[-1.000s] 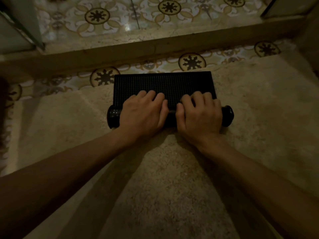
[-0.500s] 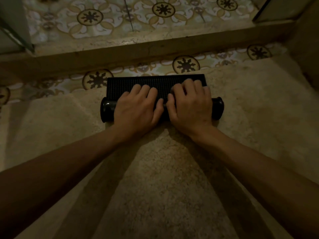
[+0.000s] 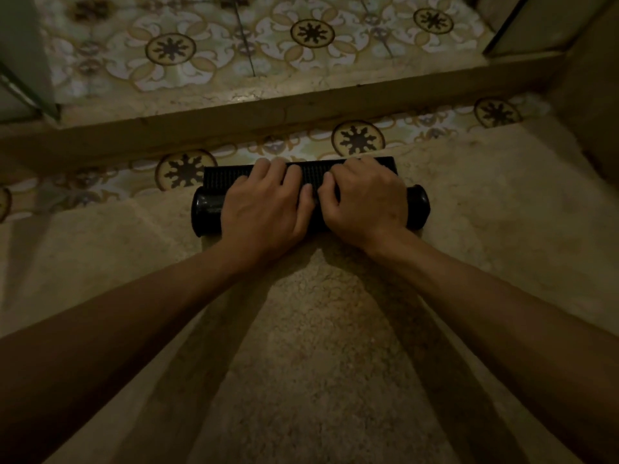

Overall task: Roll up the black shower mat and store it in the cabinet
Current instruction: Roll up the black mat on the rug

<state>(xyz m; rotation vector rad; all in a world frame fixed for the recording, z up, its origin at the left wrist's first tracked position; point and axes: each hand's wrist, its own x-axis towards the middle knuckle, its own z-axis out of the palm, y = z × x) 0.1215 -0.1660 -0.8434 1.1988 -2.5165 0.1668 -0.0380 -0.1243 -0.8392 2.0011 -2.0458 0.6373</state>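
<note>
Centre frame, mat (image 3: pixel 214 212) nearly all rolled on beige rug (image 3: pixel 318 346), left hand (image 3: pixel 264 209) and right hand (image 3: pixel 365 202) side by side, fingers curled over roll, narrow flat strip left, tiled floor (image 3: pixel 294 147) just beyond, step (image 3: pixel 234 115) near.

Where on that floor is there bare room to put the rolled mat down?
Open beige rug right of the black shower mat and left of it toward the patterned tiles. Crowded at the roll itself: left hand and right hand cover it.

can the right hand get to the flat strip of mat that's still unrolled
Probably yes. The right hand already lies on the black shower mat roll, fingers curled over its far side, where the flat strip begins; nothing lies between.
</note>
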